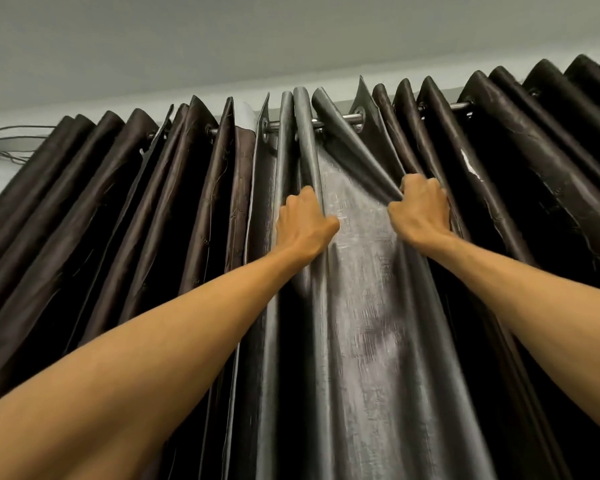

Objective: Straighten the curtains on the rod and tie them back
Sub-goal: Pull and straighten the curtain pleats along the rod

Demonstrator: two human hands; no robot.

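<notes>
the left hand is clenched on a fold of the grey curtain panel, with its fingers curled into the cloth. the right hand is fisted round the fold at the panel's other side, where it meets the dark curtain pleats. both hands are high up, near the curtain rod. the panel is spread flat between them, while the brown curtain pleats to the left hang in regular folds.

the risks, as i judge them, are these. pulling downward rather than sideways would load the eyelets and the rod's fixings, and it could tear the cloth at a ring or drag the rod loose. the grey face looks like lining turned outward, so sliding the rings with that twist left in would leave the pleats uneven. a pale scuffed patch on the dark pleats suggests the surface may flake under a hard grip.

the rod's ends and brackets are hidden, as are most eyelets behind the folds and the fingertips buried in the cloth. the curtain hems are cut off below. no tie-back shows, unless the cord looped at far left is one; i cannot tell. the grey panel is blurred.
</notes>
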